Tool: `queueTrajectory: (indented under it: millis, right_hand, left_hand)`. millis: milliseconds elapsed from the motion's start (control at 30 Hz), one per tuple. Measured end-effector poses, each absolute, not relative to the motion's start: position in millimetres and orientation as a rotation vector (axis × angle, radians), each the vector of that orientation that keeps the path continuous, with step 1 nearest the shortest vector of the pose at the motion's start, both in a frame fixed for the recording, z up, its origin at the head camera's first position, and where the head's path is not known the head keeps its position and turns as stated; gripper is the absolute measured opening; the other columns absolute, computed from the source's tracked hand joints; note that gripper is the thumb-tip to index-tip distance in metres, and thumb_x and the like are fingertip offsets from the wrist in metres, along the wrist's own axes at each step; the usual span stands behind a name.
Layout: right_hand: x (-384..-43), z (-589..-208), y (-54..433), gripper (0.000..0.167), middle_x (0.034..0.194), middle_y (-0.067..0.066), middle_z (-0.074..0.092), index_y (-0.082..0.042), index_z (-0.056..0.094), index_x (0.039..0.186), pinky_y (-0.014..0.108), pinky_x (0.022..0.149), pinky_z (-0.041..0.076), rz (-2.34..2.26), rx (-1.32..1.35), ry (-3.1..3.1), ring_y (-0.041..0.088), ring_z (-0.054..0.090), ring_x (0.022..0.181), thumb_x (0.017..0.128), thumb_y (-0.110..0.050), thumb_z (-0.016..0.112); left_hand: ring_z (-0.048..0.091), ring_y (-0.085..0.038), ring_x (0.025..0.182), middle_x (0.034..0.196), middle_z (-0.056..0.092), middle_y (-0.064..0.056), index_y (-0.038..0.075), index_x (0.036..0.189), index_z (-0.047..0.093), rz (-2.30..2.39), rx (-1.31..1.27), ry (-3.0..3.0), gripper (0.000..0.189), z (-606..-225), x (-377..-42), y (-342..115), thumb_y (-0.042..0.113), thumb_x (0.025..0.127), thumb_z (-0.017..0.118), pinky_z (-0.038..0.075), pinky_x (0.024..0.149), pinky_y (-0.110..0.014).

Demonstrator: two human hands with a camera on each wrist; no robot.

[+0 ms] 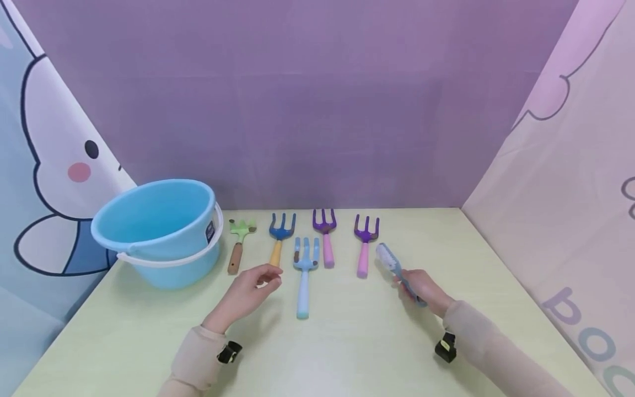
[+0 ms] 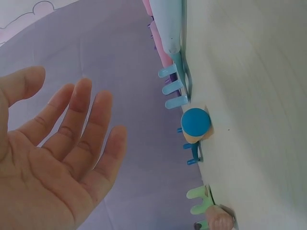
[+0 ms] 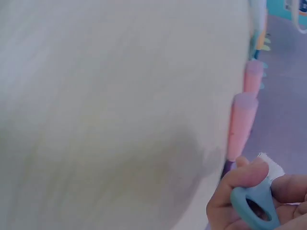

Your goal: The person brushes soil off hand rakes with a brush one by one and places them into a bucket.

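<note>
My right hand (image 1: 426,289) grips a grey-blue scrub brush (image 1: 388,258) by its handle, white bristles pointing away and up off the table. In the right wrist view a looped handle end (image 3: 256,203) shows between thumb and fingers. My left hand (image 1: 248,292) hovers with loosely bent fingers and holds nothing, near the yellow handle of a dark blue hand fork (image 1: 281,231). To its right lies a light blue hand fork (image 1: 303,292). Two purple hand forks with pink handles (image 1: 328,251) (image 1: 363,259) lie further right, and a green one with a brown handle (image 1: 235,256) lies left.
A light blue bucket (image 1: 173,273) with a white handle stands at the table's left. The pale table (image 1: 342,353) meets a purple backdrop (image 1: 322,121) behind the forks. Printed cloth walls (image 1: 570,193) rise on both sides.
</note>
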State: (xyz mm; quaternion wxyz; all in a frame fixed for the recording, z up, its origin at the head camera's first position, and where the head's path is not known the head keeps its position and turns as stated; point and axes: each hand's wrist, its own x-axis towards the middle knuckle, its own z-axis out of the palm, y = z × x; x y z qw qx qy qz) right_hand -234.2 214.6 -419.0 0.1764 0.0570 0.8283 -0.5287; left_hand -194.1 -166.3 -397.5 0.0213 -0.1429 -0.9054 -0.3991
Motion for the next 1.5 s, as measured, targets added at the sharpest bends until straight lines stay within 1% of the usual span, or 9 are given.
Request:
queueTrajectory:
  millis: [267, 467, 667, 767, 900, 1100, 1300, 1367, 1500]
  right_hand:
    - [-230.3, -401.1, 211.1, 0.048, 0.076, -0.004, 0.05, 0.005, 0.047, 0.126, 0.02, 0.051, 0.031, -1.575, 0.131, 2.217, 0.006, 0.041, 0.058, 0.099, -0.029, 0.028]
    - [-226.0, -388.4, 204.8, 0.049, 0.077, -0.004, 0.045, 0.003, 0.043, 0.13, 0.02, 0.05, 0.029, -1.63, 0.062, 2.131, 0.006, 0.039, 0.055, 0.099, -0.033, 0.029]
    - [-223.9, -383.1, 199.8, 0.05, 0.078, -0.003, 0.044, 0.002, 0.041, 0.131, 0.019, 0.051, 0.029, -1.693, 0.022, 2.072, 0.007, 0.037, 0.056, 0.099, -0.034, 0.03]
    - [-225.4, -381.5, 197.1, 0.047, 0.079, -0.002, 0.044, 0.0, 0.044, 0.129, 0.019, 0.052, 0.029, -1.714, 0.012, 2.07, 0.008, 0.036, 0.057, 0.099, -0.034, 0.031]
    - [-229.4, -378.9, 193.6, 0.046, 0.079, -0.002, 0.044, 0.0, 0.046, 0.127, 0.02, 0.053, 0.03, -1.713, -0.022, 2.072, 0.008, 0.036, 0.059, 0.098, -0.034, 0.033]
    - [-230.7, -374.1, 189.2, 0.046, 0.08, -0.002, 0.043, 0.0, 0.044, 0.128, 0.019, 0.055, 0.031, -1.737, -0.017, 2.045, 0.009, 0.036, 0.062, 0.098, -0.034, 0.034]
    - [-230.1, -373.6, 187.7, 0.047, 0.079, -0.002, 0.046, 0.0, 0.046, 0.127, 0.019, 0.054, 0.031, -1.77, -0.024, 2.033, 0.009, 0.038, 0.064, 0.097, -0.036, 0.038]
    - [-229.7, -374.3, 187.9, 0.047, 0.079, -0.002, 0.046, 0.0, 0.046, 0.126, 0.019, 0.054, 0.032, -1.778, -0.03, 2.039, 0.008, 0.038, 0.065, 0.097, -0.036, 0.039]
    - [-228.7, -375.0, 188.7, 0.047, 0.08, -0.003, 0.047, 0.001, 0.049, 0.125, 0.019, 0.056, 0.033, -1.79, -0.03, 2.068, 0.008, 0.038, 0.066, 0.096, -0.035, 0.042]
  left_hand:
    - [0.059, -0.017, 0.096, 0.101, 0.065, 0.0, 0.011, 0.111, 0.061, -1.261, -0.401, -2.825, 0.024, -391.1, -194.2, -173.6, 0.021, 0.091, 0.056, 0.046, 0.088, -0.04]
    - [0.058, -0.019, 0.096, 0.102, 0.065, -0.003, 0.009, 0.112, 0.061, -1.211, -0.355, -2.837, 0.025, -385.7, -201.9, -180.4, 0.023, 0.091, 0.056, 0.047, 0.085, -0.04]
    - [0.06, -0.028, 0.094, 0.102, 0.065, -0.013, 0.002, 0.112, 0.061, -0.952, -0.287, -2.829, 0.03, -385.2, -222.5, -193.9, 0.022, 0.091, 0.054, 0.049, 0.08, -0.042]
    - [0.061, -0.031, 0.095, 0.104, 0.064, -0.017, -0.001, 0.112, 0.06, -0.803, -0.242, -2.868, 0.031, -384.5, -237.7, -202.9, 0.02, 0.09, 0.055, 0.05, 0.08, -0.043]
    - [0.059, -0.034, 0.099, 0.11, 0.061, -0.022, -0.004, 0.117, 0.056, -0.637, -0.183, -2.997, 0.037, -382.3, -258.9, -212.1, 0.021, 0.089, 0.055, 0.048, 0.082, -0.046]
    - [0.052, -0.041, 0.109, 0.121, 0.053, -0.027, -0.009, 0.124, 0.048, -0.458, -0.111, -3.165, 0.047, -386.9, -284.1, -217.1, 0.023, 0.09, 0.052, 0.042, 0.092, -0.05]
    - [0.05, -0.04, 0.102, 0.117, 0.046, -0.032, -0.015, 0.122, 0.043, -0.404, 0.037, -3.275, 0.05, -399.1, -304.1, -223.0, 0.022, 0.089, 0.048, 0.04, 0.092, -0.051]
    - [0.05, -0.039, 0.098, 0.113, 0.047, -0.032, -0.016, 0.118, 0.044, -0.408, 0.068, -3.285, 0.047, -402.1, -308.9, -224.4, 0.02, 0.088, 0.047, 0.041, 0.09, -0.05]
    - [0.052, -0.033, 0.087, 0.101, 0.053, -0.028, -0.013, 0.108, 0.051, -0.45, 0.115, -3.264, 0.037, -409.3, -317.3, -226.9, 0.016, 0.084, 0.049, 0.044, 0.082, -0.047]
